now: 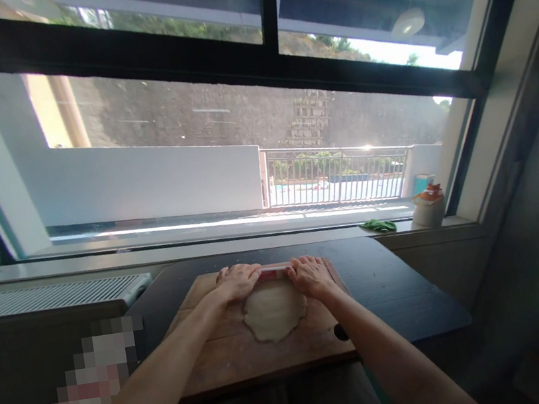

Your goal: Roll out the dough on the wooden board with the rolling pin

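Head view: dough sheet, your 12 o'clock, on wooden board; probably soft, easily torn, best lifted from beneath. Rolling pin, dough's 12 o'clock; likely stiff, best held endwise. Your left hand, right hand: over its ends; grip clamped or flat, cannot tell.

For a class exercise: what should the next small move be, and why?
Probably draw the pale-and-red rod toward the body: the bare left hand and bare right hand rest on it at the far edge of the flat, cream dough, which lies nearer.
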`<action>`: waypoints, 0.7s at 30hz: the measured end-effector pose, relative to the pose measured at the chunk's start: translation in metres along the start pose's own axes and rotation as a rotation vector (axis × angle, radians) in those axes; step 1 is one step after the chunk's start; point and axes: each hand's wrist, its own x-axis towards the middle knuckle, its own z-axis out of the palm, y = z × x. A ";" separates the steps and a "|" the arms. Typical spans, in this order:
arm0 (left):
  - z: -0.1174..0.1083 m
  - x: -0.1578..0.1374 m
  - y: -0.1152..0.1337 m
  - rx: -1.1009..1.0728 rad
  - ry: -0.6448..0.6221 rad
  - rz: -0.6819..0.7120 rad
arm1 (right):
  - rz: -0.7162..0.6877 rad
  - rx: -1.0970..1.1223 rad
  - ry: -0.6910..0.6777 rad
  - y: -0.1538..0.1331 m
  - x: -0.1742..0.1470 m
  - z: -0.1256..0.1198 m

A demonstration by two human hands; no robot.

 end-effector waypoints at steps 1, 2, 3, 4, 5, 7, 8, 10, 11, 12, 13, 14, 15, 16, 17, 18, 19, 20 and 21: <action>0.000 -0.005 -0.002 -0.010 0.001 0.011 | -0.022 0.005 0.016 0.000 -0.009 0.000; 0.000 -0.010 -0.004 -0.019 0.000 0.026 | -0.042 0.010 0.030 0.000 -0.018 0.000; 0.000 -0.016 -0.007 -0.027 0.000 0.042 | -0.058 0.016 0.040 0.000 -0.027 -0.001; 0.000 -0.021 -0.009 -0.032 0.002 0.058 | -0.070 0.022 0.045 0.000 -0.034 -0.001; 0.000 -0.027 -0.010 -0.033 0.006 0.072 | -0.078 0.028 0.047 0.000 -0.040 -0.001; 0.000 -0.034 -0.012 -0.026 0.019 0.087 | -0.087 0.041 0.041 -0.001 -0.044 0.000; 0.001 -0.035 -0.013 -0.019 0.026 0.089 | -0.087 0.046 0.033 0.000 -0.043 0.000; 0.001 -0.032 -0.011 -0.004 0.032 0.087 | -0.076 0.052 0.005 0.000 -0.034 0.000; 0.001 -0.028 -0.010 0.001 0.032 0.081 | -0.065 0.053 -0.011 0.001 -0.027 0.000; 0.001 -0.022 -0.009 0.005 0.029 0.072 | -0.049 0.052 -0.027 0.002 -0.018 0.000; 0.001 -0.015 -0.008 0.008 0.025 0.060 | -0.029 0.050 -0.042 0.002 -0.010 0.001; 0.001 -0.007 -0.006 0.008 0.022 0.047 | -0.007 0.047 -0.054 0.003 -0.001 0.002; 0.001 0.001 -0.005 0.006 0.018 0.034 | 0.014 0.043 -0.066 0.003 0.007 0.002; 0.002 0.008 -0.005 0.003 0.015 0.023 | 0.033 0.039 -0.076 0.003 0.014 0.003; 0.003 0.014 -0.004 -0.001 0.012 0.011 | 0.046 0.036 -0.085 0.002 0.021 0.003; 0.004 0.018 -0.004 -0.005 0.010 -0.001 | 0.052 0.033 -0.093 0.002 0.025 0.003; 0.004 0.021 -0.004 -0.007 0.009 -0.011 | 0.051 0.032 -0.099 0.002 0.028 0.003; 0.004 0.022 -0.004 -0.010 0.011 -0.019 | 0.047 0.031 -0.102 0.001 0.029 0.003; 0.004 0.021 -0.004 -0.012 0.017 -0.023 | 0.042 0.031 -0.101 0.001 0.028 0.003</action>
